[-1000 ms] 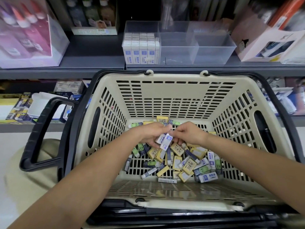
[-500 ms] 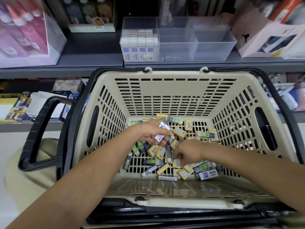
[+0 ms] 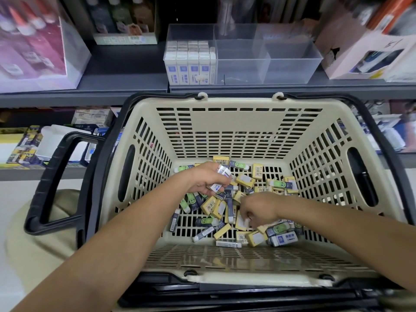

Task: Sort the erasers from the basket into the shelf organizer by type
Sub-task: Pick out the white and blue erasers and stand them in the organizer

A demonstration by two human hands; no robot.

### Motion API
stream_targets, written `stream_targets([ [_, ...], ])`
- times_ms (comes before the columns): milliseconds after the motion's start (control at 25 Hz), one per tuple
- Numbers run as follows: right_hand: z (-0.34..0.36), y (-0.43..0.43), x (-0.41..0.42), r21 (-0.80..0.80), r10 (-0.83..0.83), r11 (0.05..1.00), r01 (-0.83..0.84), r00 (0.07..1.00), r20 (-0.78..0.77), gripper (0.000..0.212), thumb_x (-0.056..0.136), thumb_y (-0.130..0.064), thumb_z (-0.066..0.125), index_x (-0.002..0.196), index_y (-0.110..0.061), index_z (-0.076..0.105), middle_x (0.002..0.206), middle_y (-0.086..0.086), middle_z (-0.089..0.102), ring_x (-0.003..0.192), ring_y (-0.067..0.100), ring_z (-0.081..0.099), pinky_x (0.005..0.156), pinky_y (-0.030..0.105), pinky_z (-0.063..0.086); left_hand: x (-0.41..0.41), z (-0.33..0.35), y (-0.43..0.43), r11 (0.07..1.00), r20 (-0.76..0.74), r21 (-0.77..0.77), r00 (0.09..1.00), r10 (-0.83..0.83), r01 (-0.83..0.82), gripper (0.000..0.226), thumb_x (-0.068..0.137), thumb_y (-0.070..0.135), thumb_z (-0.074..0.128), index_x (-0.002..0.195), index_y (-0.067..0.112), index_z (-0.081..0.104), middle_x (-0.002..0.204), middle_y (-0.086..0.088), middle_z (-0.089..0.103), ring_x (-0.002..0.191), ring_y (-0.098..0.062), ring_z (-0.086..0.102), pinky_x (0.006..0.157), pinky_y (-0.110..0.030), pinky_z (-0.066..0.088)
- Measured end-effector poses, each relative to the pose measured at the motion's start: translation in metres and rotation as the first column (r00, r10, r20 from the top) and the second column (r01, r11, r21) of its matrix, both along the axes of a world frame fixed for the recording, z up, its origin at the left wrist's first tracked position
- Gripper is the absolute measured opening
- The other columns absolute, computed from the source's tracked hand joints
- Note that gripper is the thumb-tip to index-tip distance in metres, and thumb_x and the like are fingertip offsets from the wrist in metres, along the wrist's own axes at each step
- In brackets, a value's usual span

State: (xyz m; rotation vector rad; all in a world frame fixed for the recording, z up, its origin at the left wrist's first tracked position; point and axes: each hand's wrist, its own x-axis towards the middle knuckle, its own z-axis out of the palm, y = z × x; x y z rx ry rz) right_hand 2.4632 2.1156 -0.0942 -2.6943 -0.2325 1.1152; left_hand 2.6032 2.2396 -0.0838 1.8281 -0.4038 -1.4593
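A beige slotted basket holds a pile of several erasers: yellow-sleeved, white-and-blue, and green-faced ones. My left hand hovers over the pile's left side and grips a few white-and-blue erasers. My right hand reaches down into the middle of the pile, fingers curled around a white eraser. On the shelf behind stands the clear organizer; its left compartment is packed with upright white-and-blue erasers, the other compartments look bare.
The basket's black handle hangs out to the left. A pink display box stands at the shelf's left and a white carton at its right. Stationery packs fill the lower shelf.
My hands, together a second ago, have parted. The right hand dropped down into the pile; the left stayed above it with its white-and-blue erasers.
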Motion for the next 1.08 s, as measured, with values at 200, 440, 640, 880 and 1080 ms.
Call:
stream_targets([
  [200, 0.032, -0.024, 0.025, 0.498, -0.695, 0.584, 0.641, 0.712, -0.101, 0.006, 0.082, -0.017, 0.068, 0.087, -0.016, 0.065, 0.078, -0.003, 0.066, 0.072, 0.013, 0.061, 0.073, 0.029, 0.051, 0.000, 0.003, 0.001, 0.999, -0.083, -0.025, 0.996, 0.025, -0.027, 0.018, 0.088, 0.015, 0.063, 0.104, 0.010, 0.056, 0.096, -0.006, 0.067, 0.082, -0.016, 0.064, 0.066, -0.026, 0.052],
  [440, 0.043, -0.021, 0.018, 0.578, -0.865, 0.251, 0.777, 0.448, -0.227, 0.026, 0.084, -0.016, 0.066, 0.107, -0.005, 0.061, 0.079, 0.004, 0.068, 0.068, 0.010, 0.063, 0.057, 0.019, 0.048, -0.004, 0.007, -0.001, 0.994, -0.249, -0.089, 0.968, 0.035, -0.059, 0.032, 0.081, 0.017, 0.070, 0.110, 0.014, 0.058, 0.097, -0.005, 0.068, 0.088, -0.018, 0.068, 0.073, -0.038, 0.058],
  [640, 0.036, -0.051, -0.021, -0.141, -0.880, 0.447, 0.883, 0.405, -0.249, 0.039, 0.091, -0.021, 0.057, 0.127, -0.008, 0.047, 0.112, 0.012, 0.058, 0.077, 0.017, 0.057, 0.067, 0.029, 0.053, -0.017, 0.006, -0.010, 0.994, -0.243, -0.103, 0.970, -0.001, -0.024, 0.020, 0.083, 0.005, 0.067, 0.097, 0.017, 0.058, 0.083, -0.001, 0.072, 0.075, -0.014, 0.071, 0.065, -0.035, 0.060],
  [880, 0.009, -0.032, -0.039, -0.259, -0.791, 0.604, 0.754, 0.529, -0.306, 0.021, 0.082, -0.023, 0.071, 0.083, -0.008, 0.056, 0.069, 0.005, 0.059, 0.056, 0.012, 0.054, 0.048, 0.019, 0.044, -0.013, 0.011, -0.006, 0.995, -0.114, -0.088, 0.993, -0.045, 0.035, 0.021, 0.085, 0.008, 0.067, 0.100, 0.018, 0.056, 0.096, -0.002, 0.066, 0.088, -0.015, 0.065, 0.068, -0.034, 0.060],
  [1080, 0.006, -0.029, -0.032, -0.167, -0.770, 0.638, 0.752, 0.623, -0.139, 0.034, 0.082, -0.033, 0.070, 0.103, -0.009, 0.062, 0.096, 0.004, 0.059, 0.091, 0.018, 0.056, 0.072, 0.024, 0.042, -0.006, 0.008, 0.000, 0.998, -0.097, -0.064, 0.995, -0.010, 0.004, 0.024, 0.085, 0.007, 0.065, 0.105, 0.014, 0.053, 0.099, -0.005, 0.066, 0.091, -0.018, 0.065, 0.061, -0.030, 0.059],
])
